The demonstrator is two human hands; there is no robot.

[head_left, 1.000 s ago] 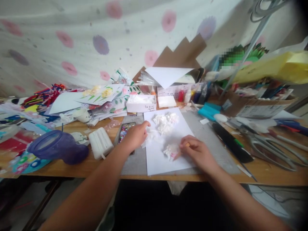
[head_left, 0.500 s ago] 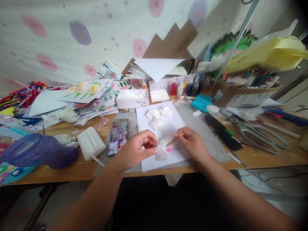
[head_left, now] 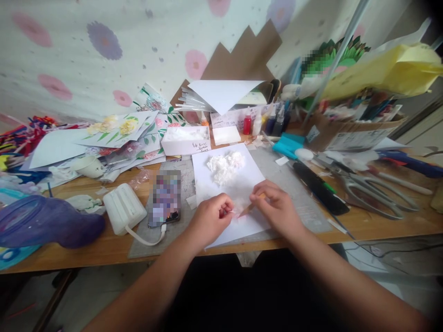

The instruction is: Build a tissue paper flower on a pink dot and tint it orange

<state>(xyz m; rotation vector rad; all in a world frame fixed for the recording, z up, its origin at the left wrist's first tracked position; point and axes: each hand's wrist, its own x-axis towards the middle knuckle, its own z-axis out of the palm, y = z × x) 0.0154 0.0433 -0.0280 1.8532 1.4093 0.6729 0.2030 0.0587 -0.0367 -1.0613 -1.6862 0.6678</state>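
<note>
- Pinching a small pale piece [head_left: 238, 206] between drawn-together fingertips, the left hand [head_left: 212, 219] is low over the white sheet [head_left: 238, 234], just left of the right hand [head_left: 277, 205].
- The right hand is clamped on a pointed wooden stick [head_left: 247, 210], its tip slanting down to the pale piece, where a faint pink tint shows.
- Half a second ago the left thumb and fingers stood apart; now they have closed and come in beside the tip. That suggests the piece is being steadied for close work with the stick.
- The pale piece is over the near half of the sheet; whether it touches the paper cannot be told.
- Left of the hands, a phone [head_left: 165, 198] lies on the grey mat [head_left: 297, 196], its cable [head_left: 145, 240] running to a white charger block [head_left: 124, 208]; the screen is masked, so nothing reads there.
- Farther up the sheet sits a fluffy white cluster [head_left: 224, 168], apart from both hands.
- Beyond it, a white box [head_left: 186, 146] carries dark handwriting, too blurred to read surely.
- Behind and to the right, a red bottle [head_left: 247, 124] shows no legible brand.
- At far right, a cardboard box [head_left: 358, 136] bears a pale label, unreadable too.
</note>
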